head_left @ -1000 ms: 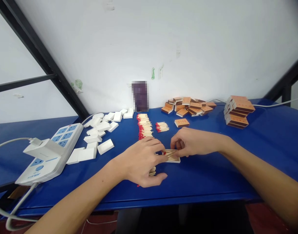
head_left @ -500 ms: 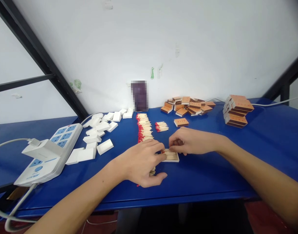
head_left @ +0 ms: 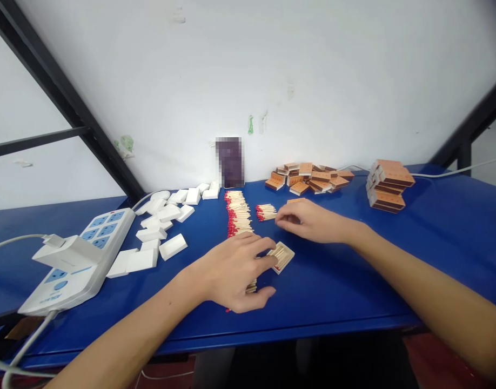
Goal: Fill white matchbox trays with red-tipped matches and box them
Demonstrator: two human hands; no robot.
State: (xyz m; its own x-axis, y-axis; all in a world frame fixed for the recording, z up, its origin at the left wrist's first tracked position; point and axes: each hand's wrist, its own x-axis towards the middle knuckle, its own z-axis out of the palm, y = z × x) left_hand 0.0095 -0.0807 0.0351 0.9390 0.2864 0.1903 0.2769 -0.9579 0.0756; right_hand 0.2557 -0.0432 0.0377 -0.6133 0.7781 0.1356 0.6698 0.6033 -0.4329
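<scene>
My left hand [head_left: 240, 270] rests over a long row of red-headed matches [head_left: 239, 213], its fingers and thumb apart. Its fingertips touch the left side of a small open matchbox tray [head_left: 286, 256], which lies turned at an angle and holds some matches. Just right of a small separate pile of matches [head_left: 266, 212] is my right hand [head_left: 307, 220], fingers curled and tips close together at the matchstick ends. Whether anything is between those fingertips is hidden. An orange matchbox sleeve [head_left: 295, 200] shows partly behind the right hand.
White empty trays [head_left: 159, 213] lie scattered at left, beside a power strip [head_left: 81, 259] with a plugged-in adapter. Orange matchbox sleeves [head_left: 313, 177] are heaped by the wall, and more are stacked [head_left: 388, 186] at right. A blurred dark panel [head_left: 230, 162] stands against the wall.
My right hand has left the tray and moved up and slightly left to the small match pile. The tray has turned at an angle; my left hand stays nearly in place.
</scene>
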